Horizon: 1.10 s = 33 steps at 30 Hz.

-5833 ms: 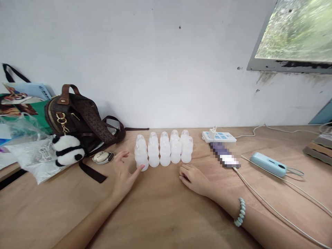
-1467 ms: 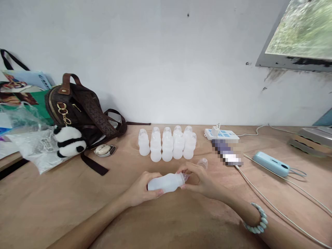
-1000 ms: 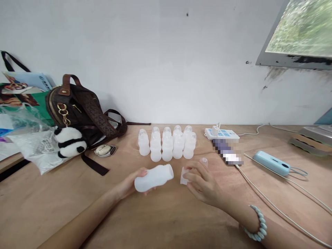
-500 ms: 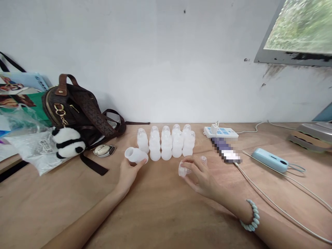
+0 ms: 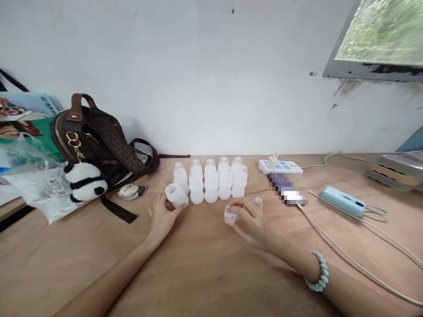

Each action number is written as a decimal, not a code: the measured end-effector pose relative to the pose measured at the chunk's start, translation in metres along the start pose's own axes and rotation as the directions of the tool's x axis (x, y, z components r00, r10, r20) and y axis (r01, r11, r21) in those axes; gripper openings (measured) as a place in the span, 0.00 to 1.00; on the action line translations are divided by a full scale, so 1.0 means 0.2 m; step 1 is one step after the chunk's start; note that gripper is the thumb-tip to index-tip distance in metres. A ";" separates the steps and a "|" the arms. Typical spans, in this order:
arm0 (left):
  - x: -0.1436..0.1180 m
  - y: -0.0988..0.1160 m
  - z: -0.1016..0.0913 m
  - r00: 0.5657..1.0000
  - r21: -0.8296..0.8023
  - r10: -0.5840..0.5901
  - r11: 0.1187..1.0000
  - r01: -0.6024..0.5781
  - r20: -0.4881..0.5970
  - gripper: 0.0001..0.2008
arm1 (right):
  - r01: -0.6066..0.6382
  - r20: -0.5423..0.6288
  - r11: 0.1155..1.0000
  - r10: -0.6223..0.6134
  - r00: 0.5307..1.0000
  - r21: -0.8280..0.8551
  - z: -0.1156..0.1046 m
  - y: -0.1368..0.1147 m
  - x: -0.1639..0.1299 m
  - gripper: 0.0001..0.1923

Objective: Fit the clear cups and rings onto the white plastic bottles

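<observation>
The left hand (image 5: 162, 216) had carried the open bottle (image 5: 176, 195) back from mid-table and stood it upright at the row's left end, fingers wrapped round its base. The right hand (image 5: 251, 223) had drawn a clear cap (image 5: 230, 215) off it and pinched it at the fingertips; a second cap (image 5: 257, 202) lay just beyond. Nine capped bottles (image 5: 211, 184) stood behind. So one bottle appeared opened, nine unopened.

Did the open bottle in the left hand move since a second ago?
Yes. The open bottle went from mid-table back to the left end of the bottle rows.
</observation>
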<state>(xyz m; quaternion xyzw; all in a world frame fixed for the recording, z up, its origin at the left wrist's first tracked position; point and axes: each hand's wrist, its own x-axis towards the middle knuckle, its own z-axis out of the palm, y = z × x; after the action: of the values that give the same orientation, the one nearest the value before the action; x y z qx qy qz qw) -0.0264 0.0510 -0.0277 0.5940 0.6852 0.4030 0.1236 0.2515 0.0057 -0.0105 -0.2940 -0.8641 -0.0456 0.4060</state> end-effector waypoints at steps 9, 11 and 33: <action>0.01 -0.02 0.01 0.997 -0.229 0.065 0.972 -0.053 0.046 0.28 | 0.005 0.009 1.000 -0.005 1.000 0.015 0.00 -0.01 0.01 0.15; 0.02 -0.03 0.02 0.998 -0.290 0.040 0.957 -0.026 0.043 0.28 | 0.014 0.009 1.000 -0.014 1.000 0.013 0.00 -0.01 0.01 0.14; -0.10 0.05 0.03 0.984 -0.375 0.068 0.919 -0.125 -0.162 0.17 | 0.002 -0.057 0.989 0.006 0.998 0.149 0.02 0.01 -0.02 0.12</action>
<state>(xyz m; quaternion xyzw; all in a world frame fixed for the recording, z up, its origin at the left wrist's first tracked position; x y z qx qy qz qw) -0.0105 0.0352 -0.0304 0.5606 0.5701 0.5770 0.1668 0.2515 0.0069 -0.0160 -0.2624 -0.8528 0.0111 0.4514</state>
